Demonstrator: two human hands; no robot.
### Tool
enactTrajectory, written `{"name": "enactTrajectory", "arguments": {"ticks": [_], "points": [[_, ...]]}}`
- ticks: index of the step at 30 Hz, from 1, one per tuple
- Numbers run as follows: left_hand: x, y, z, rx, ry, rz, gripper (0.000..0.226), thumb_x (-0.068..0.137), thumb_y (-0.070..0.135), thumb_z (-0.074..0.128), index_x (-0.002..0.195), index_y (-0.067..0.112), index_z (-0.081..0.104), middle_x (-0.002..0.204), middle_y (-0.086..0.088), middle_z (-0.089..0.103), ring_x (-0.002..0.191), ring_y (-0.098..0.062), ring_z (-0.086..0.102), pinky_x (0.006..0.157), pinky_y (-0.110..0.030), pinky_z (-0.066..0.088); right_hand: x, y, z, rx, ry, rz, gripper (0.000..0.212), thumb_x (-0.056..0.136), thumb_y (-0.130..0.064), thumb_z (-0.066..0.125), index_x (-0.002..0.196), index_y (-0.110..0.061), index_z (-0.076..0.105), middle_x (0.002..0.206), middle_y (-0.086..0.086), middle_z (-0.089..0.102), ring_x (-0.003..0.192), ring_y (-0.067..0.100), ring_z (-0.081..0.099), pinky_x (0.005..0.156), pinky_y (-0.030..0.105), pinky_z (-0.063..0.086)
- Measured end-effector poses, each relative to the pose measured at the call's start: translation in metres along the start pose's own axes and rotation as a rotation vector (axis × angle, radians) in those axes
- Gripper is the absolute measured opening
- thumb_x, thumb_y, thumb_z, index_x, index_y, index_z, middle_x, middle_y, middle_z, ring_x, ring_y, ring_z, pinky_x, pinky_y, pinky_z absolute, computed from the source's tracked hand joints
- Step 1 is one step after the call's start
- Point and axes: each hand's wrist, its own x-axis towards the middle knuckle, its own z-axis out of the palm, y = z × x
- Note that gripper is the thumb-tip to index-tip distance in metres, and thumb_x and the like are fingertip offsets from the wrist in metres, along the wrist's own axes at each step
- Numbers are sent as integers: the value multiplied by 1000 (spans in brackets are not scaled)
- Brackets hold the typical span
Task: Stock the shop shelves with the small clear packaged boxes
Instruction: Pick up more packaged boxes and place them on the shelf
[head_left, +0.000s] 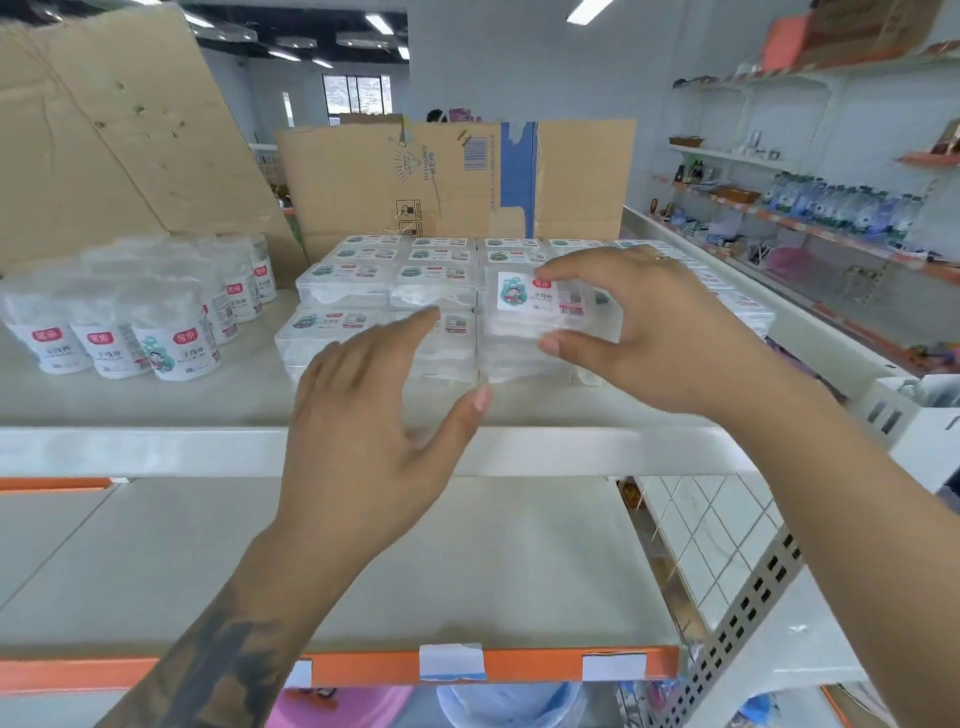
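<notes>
Shelf (156, 400): top tier, pale and flat, with a white front lip running left to right just beneath both hands; bare strip of surface between that lip and the stock.
Lower shelf (467, 561): bare, orange price rail along its front edge, no boxes on it.
Cardboard (395, 182): flattened cartons standing upright at the back, closing off room behind the rows.
Stacks (384, 291): clear boxes in rows, several deep and at least two high, reaching back to the cardboard; front stacks stand lower than those behind.
Tubs (176, 343): round wrapped packs to the left, well apart from the boxes, bare shelf between.
Right hand (654, 332): nearer the work, pinching one box between thumb below and forefinger above, other fingers loosely curled.
Left hand (374, 395): spread and empty, thumb out to the right, hovering just before the front stacks, touching nothing that can be made out.
Box (540, 312): label up and tilted toward the camera, long axis left to right, held over the front right stack, ahead of and right of the left hand.
Coming move, by judgement: lower and square onto that stack, left hand free to steady the near edge.
Risk: slippery clear lids; nudged neighbours could slide toward the lip.
</notes>
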Motion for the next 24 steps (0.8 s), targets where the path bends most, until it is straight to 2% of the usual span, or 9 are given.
{"name": "enactTrajectory", "arguments": {"ticks": [2,4,8,13,17,20,24], "points": [[-13,-9,10,154,-8,64,60,93,59,57,142,23,57,142,2,61,136,-24,51,118,-51,32,12,5,3,-22,-34,8,47,90,-48,71,134,-37,58,139,-13,60,130,22,50,112,48,38],[-26,-16,17,237,-24,89,55,95,58,55,137,23,62,139,1,64,135,-27,54,118,-56,30,19,6,4,-6,-46,20,44,91,-50,69,133,-39,59,137,-14,62,129,22,50,112,51,37],[-36,-22,22,281,10,148,49,95,58,58,128,23,71,136,0,66,132,-28,57,119,-55,28,24,11,10,-80,-71,4,45,92,-57,62,134,-41,56,133,-13,63,127,22,50,114,47,30],[-36,-20,21,266,-21,122,49,95,59,56,126,25,71,138,1,65,132,-27,57,120,-52,27,20,16,19,-135,-91,1,44,96,-58,55,137,-42,53,133,-12,63,130,20,50,114,43,22],[-22,-13,15,187,-4,157,46,96,53,58,128,23,68,137,0,63,130,-27,57,114,-49,35,9,19,15,-126,1,-13,57,90,-66,50,139,-36,54,141,-14,58,130,19,54,116,46,31],[4,-2,14,163,17,216,44,97,49,58,132,22,66,138,-1,63,128,-26,57,110,-44,39,-7,27,2,-175,102,55,60,88,-65,49,139,-33,56,148,-8,53,134,23,52,114,48,36],[44,11,19,204,-57,234,48,100,50,52,142,29,60,146,-1,58,133,-27,54,110,-42,39,-34,39,-10,-295,89,248,66,87,-72,50,145,-40,48,160,-4,38,146,30,36,117,54,27]]}}
